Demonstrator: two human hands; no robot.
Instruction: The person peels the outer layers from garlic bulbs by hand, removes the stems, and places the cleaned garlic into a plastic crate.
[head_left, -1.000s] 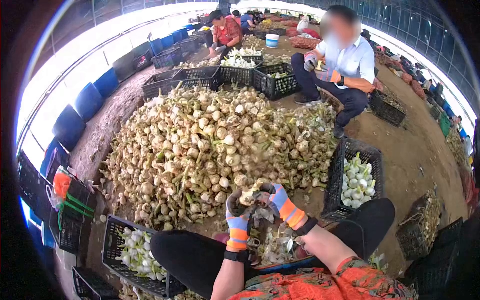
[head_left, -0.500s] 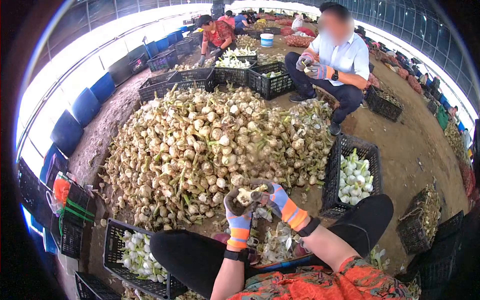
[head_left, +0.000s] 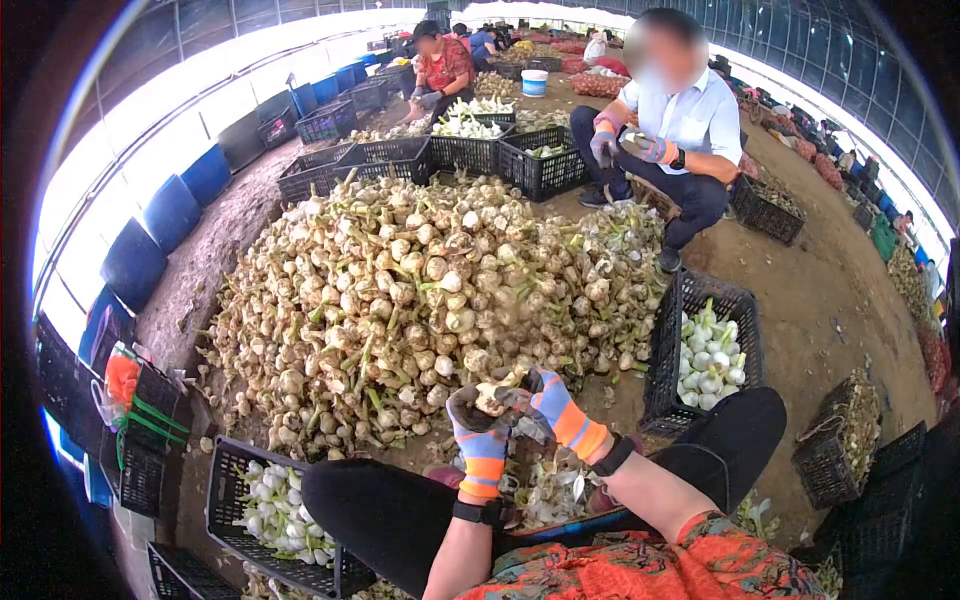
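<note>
On the dirt floor (head_left: 820, 300) of a long covered shed, a large heap of garlic (head_left: 420, 290) lies in front of the seated person, bulbs still in dirty outer skins with cut green stalks. Black plastic crates stand around it: one crate on the right (head_left: 708, 350) holds cleaned white bulbs, one crate on the left (head_left: 262, 510) by the knee holds more, and a row of crates (head_left: 440, 155) stands on the far side of the heap. A co-worker in a light shirt (head_left: 690, 120) sits opposite, gloved hands raised at the knees; a second co-worker in red (head_left: 445, 65) sits farther back.

Just above a litter of peeled skins (head_left: 545, 490) between the knees, both hands meet on a single garlic bulb (head_left: 492, 398). The left hand (head_left: 478, 432), in a striped work glove, is cupped under and around the bulb from below. The right hand (head_left: 552, 408), gloved alike, has its fingers pinched onto the bulb's near side; whether it grips skin or stalk cannot be told.

Assessment: the bulb is judged light and firm, with a papery skin that tears and sheds readily. Cloves may bruise or split apart under hard squeezing. Best hold is judged to be around the body of the bulb, as the left hand has it, leaving the skin free to be pulled at.
</note>
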